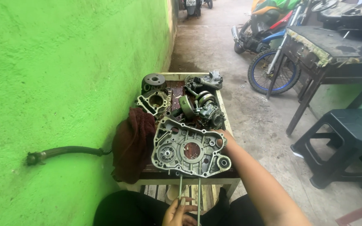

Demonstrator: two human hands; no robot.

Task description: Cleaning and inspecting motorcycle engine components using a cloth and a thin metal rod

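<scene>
Head view: grey cast-metal engine crankcase half (190,148) lying flat, open face up, at the near end of a small wooden work table (214,181), maroon rag (133,142) at its 9 o'clock, cylinder block (153,101) and other engine parts (204,104) toward 12. Right hand (222,139) steadying the rim at 3 o'clock, fingers curled over the edge; left hand (179,214) closed around two long studs (189,196) projecting toward 6 o'clock. Likely heavy, rigid and oily, best gripped by thick outer rim; long axis running roughly 10 to 4 o'clock.

One engine crankcase half (190,150), two long studs (198,196), one dark red rag (134,142), one cylinder block (155,101), one gear (153,80), two motorcycles (269,29), one black plastic stool (348,142)
</scene>
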